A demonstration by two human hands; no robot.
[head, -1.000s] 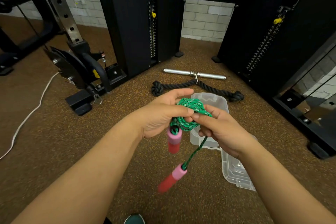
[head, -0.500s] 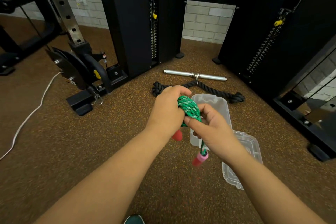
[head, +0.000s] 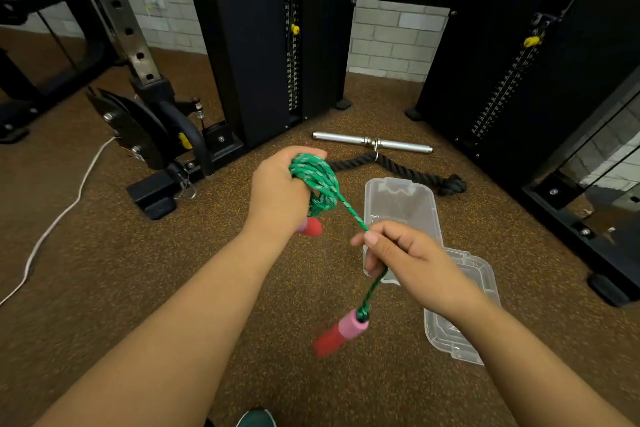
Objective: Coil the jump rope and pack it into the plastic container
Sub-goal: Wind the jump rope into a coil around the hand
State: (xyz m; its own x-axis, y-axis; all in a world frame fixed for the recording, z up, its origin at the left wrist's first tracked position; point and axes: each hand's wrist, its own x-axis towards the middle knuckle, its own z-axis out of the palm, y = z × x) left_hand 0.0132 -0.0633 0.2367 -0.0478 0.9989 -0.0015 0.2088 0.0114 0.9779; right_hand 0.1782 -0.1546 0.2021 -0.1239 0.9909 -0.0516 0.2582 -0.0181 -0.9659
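Note:
A green jump rope point(head: 317, 180) is wound in a coil around my left hand point(head: 280, 194), which grips it. One red and pink handle point(head: 311, 227) pokes out under that hand. A free strand runs down to my right hand point(head: 401, 260), which pinches it. Below that hand the second red and pink handle point(head: 341, 333) hangs, blurred. The clear plastic container point(head: 401, 205) stands open on the floor behind my right hand. Its clear lid point(head: 460, 322) lies beside it, partly under my right forearm.
A black rope attachment point(head: 398, 167) and a chrome bar point(head: 372, 142) lie on the brown floor beyond the container. Black gym machines point(head: 263, 45) stand behind and at the right. A white cord point(head: 62, 212) runs along the left. A shoe tip point(head: 256, 418) shows at the bottom.
My right hand has pulled away from the coil, down and to the right, drawing a strand taut. The hanging handle has swung lower. My left hand turned with the coil.

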